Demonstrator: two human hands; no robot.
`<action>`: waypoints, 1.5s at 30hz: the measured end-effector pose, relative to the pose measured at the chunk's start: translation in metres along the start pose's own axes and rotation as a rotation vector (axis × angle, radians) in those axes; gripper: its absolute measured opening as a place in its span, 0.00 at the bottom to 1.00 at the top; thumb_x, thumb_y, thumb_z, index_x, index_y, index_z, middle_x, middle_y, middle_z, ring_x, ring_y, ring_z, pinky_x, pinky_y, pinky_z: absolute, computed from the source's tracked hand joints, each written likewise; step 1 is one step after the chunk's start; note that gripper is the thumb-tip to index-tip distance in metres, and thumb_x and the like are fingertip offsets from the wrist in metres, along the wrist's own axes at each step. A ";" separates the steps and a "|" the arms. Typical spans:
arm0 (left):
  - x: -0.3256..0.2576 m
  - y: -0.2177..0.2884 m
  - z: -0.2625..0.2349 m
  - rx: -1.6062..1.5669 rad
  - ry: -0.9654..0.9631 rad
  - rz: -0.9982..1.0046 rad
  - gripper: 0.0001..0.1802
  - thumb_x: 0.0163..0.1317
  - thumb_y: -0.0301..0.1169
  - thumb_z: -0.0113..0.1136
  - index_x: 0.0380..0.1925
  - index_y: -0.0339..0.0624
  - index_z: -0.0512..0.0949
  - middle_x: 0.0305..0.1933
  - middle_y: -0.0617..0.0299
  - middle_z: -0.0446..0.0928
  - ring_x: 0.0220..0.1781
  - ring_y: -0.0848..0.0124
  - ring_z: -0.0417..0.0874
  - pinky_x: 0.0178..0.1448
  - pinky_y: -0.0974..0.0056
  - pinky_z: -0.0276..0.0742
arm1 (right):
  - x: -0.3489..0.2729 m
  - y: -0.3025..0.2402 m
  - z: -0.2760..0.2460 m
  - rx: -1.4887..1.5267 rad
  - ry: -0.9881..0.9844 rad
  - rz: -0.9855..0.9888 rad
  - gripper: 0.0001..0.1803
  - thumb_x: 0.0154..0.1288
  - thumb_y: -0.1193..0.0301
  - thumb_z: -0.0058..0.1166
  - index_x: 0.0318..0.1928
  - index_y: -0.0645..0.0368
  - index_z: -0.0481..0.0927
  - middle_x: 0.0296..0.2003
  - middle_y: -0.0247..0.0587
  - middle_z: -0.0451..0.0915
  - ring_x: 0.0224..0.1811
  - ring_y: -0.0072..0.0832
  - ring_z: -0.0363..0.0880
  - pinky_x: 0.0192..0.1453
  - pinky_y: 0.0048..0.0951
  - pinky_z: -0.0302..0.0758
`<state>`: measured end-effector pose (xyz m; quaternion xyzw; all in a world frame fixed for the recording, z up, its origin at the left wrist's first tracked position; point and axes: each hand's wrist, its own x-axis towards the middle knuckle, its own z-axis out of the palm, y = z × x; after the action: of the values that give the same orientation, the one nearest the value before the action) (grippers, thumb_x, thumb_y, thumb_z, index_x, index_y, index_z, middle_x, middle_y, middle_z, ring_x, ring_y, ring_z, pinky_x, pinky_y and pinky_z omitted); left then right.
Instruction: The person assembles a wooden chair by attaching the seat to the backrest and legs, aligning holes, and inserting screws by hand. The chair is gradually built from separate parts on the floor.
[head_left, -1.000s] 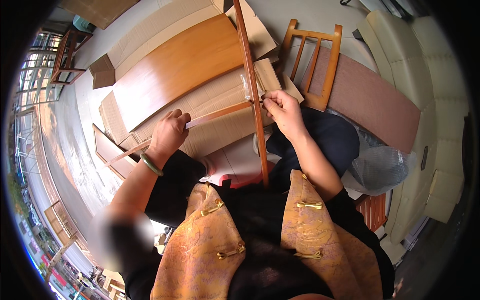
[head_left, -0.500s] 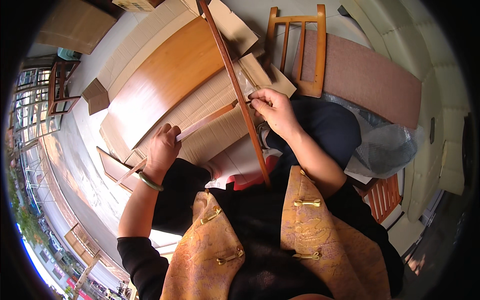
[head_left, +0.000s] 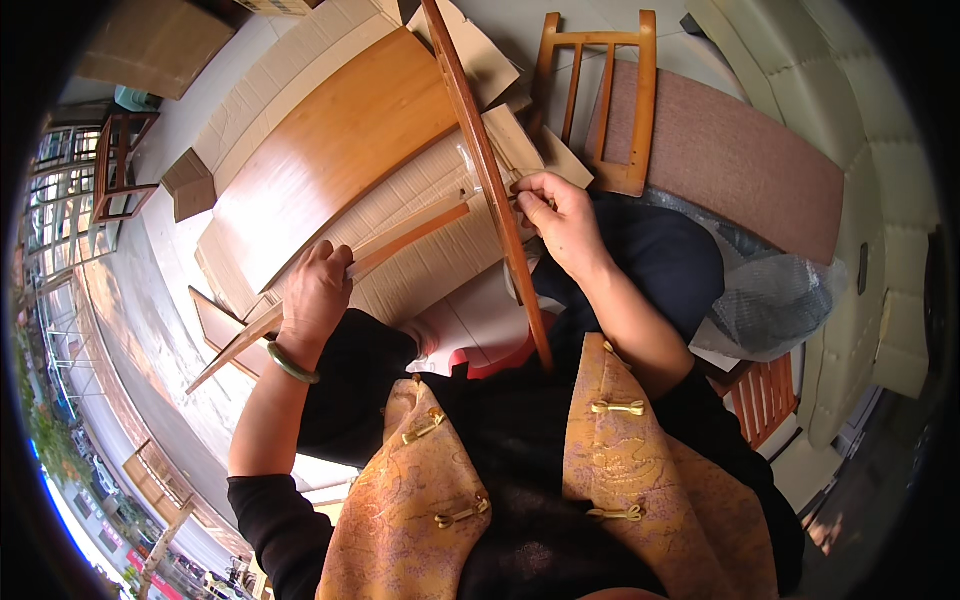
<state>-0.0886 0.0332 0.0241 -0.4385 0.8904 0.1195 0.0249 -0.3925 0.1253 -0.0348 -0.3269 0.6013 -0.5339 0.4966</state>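
Observation:
My left hand [head_left: 318, 290], a green bangle on its wrist, is closed around a thin wooden strip [head_left: 415, 231]. The strip slants up to the right and its other end sticks out past the wrist at lower left. A long reddish-brown wooden bar [head_left: 470, 120] crosses in front of me, from the top of the view down to my lap. Close against the right side of this bar, my right hand [head_left: 562, 222] has thumb and forefinger pinched together. What lies between those fingertips is too small to make out.
Beneath the strip lies a large varnished wooden panel [head_left: 340, 140] on flattened cardboard [head_left: 400, 285]. A slatted wooden frame [head_left: 645, 100] leans over a brownish-pink padded board [head_left: 740, 150] at right, beside bubble wrap [head_left: 775, 295]. A pale sofa [head_left: 850, 120] borders the right side.
The long bar has shifted slightly right and turned, showing more of its face. The strip in my left hand has tilted, and its upper end now sits apart from the bar. My right hand moved slightly right.

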 end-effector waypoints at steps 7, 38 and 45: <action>0.004 0.004 0.005 -0.031 -0.012 0.031 0.07 0.52 0.25 0.62 0.31 0.45 0.76 0.33 0.58 0.72 0.41 0.56 0.78 0.42 0.53 0.77 | -0.002 0.001 0.007 0.047 -0.047 0.030 0.06 0.69 0.77 0.54 0.44 0.65 0.79 0.32 0.32 0.79 0.33 0.17 0.75 0.38 0.21 0.75; 0.010 0.002 0.014 0.005 -0.021 0.054 0.04 0.61 0.29 0.56 0.32 0.42 0.79 0.34 0.56 0.76 0.44 0.57 0.80 0.44 0.55 0.80 | -0.003 0.000 0.008 0.075 -0.033 0.085 0.06 0.74 0.73 0.49 0.44 0.61 0.77 0.30 0.28 0.78 0.26 0.14 0.71 0.29 0.15 0.64; 0.015 0.000 0.015 0.014 -0.005 0.057 0.05 0.62 0.31 0.56 0.32 0.42 0.79 0.34 0.56 0.76 0.44 0.57 0.80 0.44 0.56 0.80 | -0.002 0.000 0.007 0.061 -0.028 0.077 0.06 0.74 0.72 0.50 0.43 0.61 0.77 0.29 0.28 0.78 0.26 0.14 0.71 0.29 0.16 0.64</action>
<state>-0.0989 0.0247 0.0077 -0.4123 0.9033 0.1151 0.0270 -0.3854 0.1251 -0.0336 -0.2954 0.5899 -0.5278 0.5349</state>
